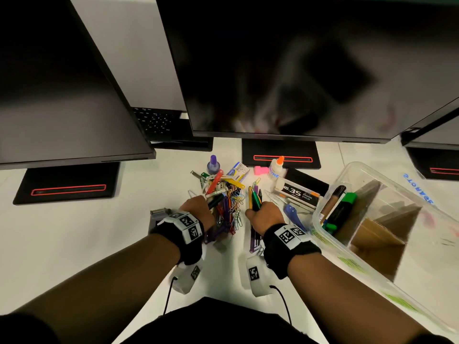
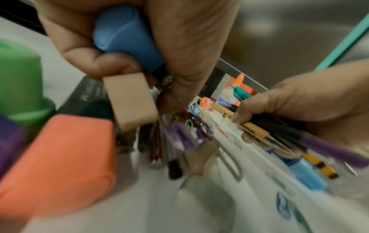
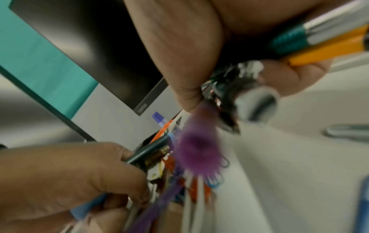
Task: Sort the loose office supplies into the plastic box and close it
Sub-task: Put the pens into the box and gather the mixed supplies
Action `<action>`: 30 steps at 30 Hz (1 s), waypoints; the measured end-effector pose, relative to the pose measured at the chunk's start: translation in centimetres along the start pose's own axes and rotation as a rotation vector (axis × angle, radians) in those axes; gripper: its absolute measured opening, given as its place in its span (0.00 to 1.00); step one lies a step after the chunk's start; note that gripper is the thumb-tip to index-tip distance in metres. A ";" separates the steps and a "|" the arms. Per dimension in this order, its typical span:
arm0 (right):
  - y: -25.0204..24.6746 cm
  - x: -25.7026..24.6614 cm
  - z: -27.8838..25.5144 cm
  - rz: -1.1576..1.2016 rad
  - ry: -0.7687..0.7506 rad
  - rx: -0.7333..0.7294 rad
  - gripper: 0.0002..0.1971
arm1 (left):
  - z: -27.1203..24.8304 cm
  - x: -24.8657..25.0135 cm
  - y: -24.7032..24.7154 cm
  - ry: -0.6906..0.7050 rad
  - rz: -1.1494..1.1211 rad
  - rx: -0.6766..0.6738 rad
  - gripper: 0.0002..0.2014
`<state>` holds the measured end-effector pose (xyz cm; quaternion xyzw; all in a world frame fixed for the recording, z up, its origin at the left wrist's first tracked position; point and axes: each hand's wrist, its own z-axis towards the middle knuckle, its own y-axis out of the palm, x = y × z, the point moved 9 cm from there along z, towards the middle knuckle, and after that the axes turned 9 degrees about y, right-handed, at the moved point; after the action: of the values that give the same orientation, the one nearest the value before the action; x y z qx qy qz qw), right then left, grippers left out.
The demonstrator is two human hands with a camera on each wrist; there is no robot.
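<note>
My left hand point(image 1: 198, 209) reaches into the pile of pens and coloured paper clips point(image 1: 229, 202) and grips a bundle of markers; in the left wrist view its fingers point(image 2: 185, 39) curl round a blue-capped highlighter point(image 2: 125, 36), with a beige block point(image 2: 130, 100) below them. Orange point(image 2: 60, 157) and green point(image 2: 20, 74) highlighter ends fill the near left of that view. My right hand point(image 1: 264, 216) grips a bundle of pens point(image 1: 254, 198), seen as teal, yellow and silver barrels point(image 3: 323, 39). The clear plastic box point(image 1: 330, 247) stands open at the right, with markers point(image 1: 341, 209) inside.
Behind the pile stand a purple ink bottle point(image 1: 213, 165), a clip box point(image 1: 238, 171), a pink eraser point(image 1: 260, 170), a glue bottle point(image 1: 277, 167) and a staples box point(image 1: 298, 192). A blue tool point(image 1: 293, 214) lies beside the box. Monitors point(image 1: 298, 70) overhang the desk's back.
</note>
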<state>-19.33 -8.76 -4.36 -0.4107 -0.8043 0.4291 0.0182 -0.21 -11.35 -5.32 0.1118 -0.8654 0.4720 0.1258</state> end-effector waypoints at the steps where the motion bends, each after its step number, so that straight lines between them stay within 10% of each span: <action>1: -0.2 -0.2 -0.1 0.034 -0.007 -0.005 0.19 | 0.0 -0.1 -0.1 -0.008 -0.028 -0.020 0.14; 11: 0.3 -0.3 -1.2 0.221 -0.042 -0.136 0.10 | -0.6 -2.0 -1.7 -0.052 -0.225 -0.017 0.16; 30: 0.6 2.1 -2.4 0.178 -0.018 -0.134 0.08 | 0.0 0.5 0.6 0.002 0.131 0.015 0.14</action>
<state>-19.42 -5.57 -3.97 -0.4771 -0.7915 0.3780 -0.0547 -0.89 -11.09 -5.63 0.0554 -0.8672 0.4858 0.0945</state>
